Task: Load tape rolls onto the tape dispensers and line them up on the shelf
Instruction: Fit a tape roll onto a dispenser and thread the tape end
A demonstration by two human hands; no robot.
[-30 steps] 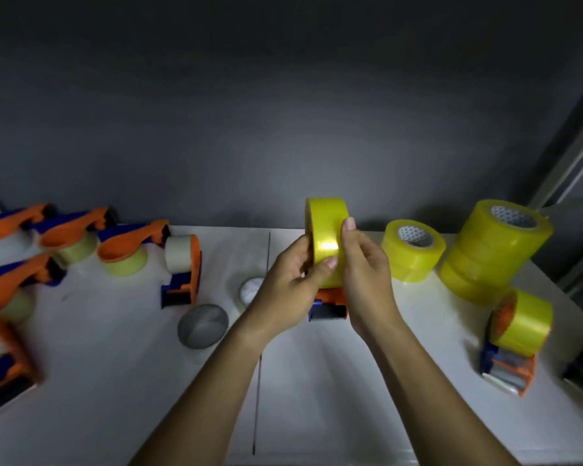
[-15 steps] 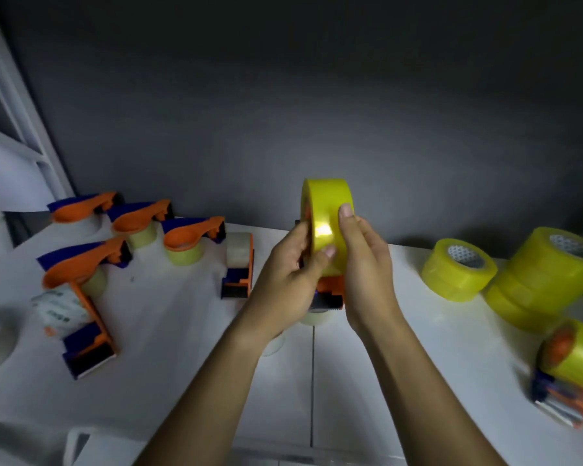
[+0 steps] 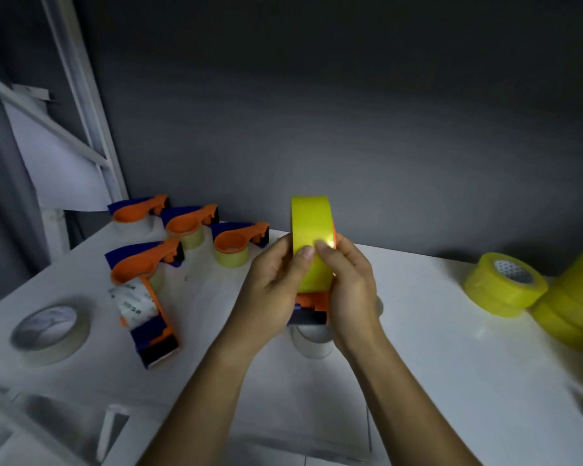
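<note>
Yellow roll: a yellow tape roll stands on edge on an orange-and-blue dispenser, held up above the shelf, mid-frame in the head view.
Left hand: the left hand curls round the roll's left side, thumb pressed on the tape face.
Right hand: the right hand wraps the right side of roll and dispenser — its thumb meets the left thumb on the tape face.
Surface: a white shelf under the held roll, a dark grey wall behind it, a white metal frame far left of it.
Left of the held roll: three loaded dispensers lie in a row by the wall; nearer, a fourth lies flat and a printed-tape dispenser stands beside it; a pale tape roll lies farthest left.
Below the held roll: a clear roll on the shelf, partly hidden by the hands.
Right of the held roll: a flat yellow roll, then a stack of yellow rolls — cut by the frame edge.
</note>
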